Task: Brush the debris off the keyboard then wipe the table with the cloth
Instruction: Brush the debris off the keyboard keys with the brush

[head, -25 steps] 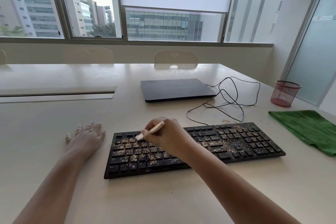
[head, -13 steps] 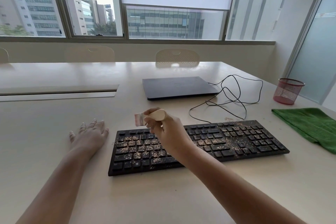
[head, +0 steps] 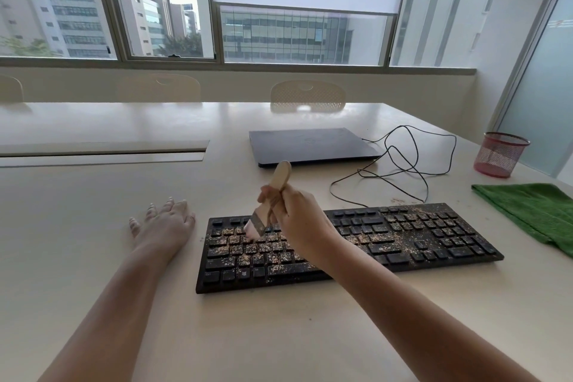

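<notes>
A black keyboard [head: 403, 236] lies on the white table [head: 279, 335], its keys strewn with brown crumbs, thickest on the left half. My right hand [head: 300, 217] grips a small wooden-handled brush [head: 273, 195], bristles down on the upper left keys, handle tilted up and away. My left hand [head: 164, 223] rests flat on the table just left of the keyboard, fingers spread. A folded green cloth [head: 533, 211] lies at the right edge of the table.
A closed dark laptop [head: 310, 146] sits behind the keyboard, with a looped black cable [head: 409, 164] to its right. A red mesh cup [head: 499, 153] stands at the far right. A few crumbs lie on the table behind the keyboard. Chairs stand across the table.
My right hand lifted the brush off the keys half a second ago, then brought it back down onto the upper left keys with the handle now upright. The left hand stayed put.
</notes>
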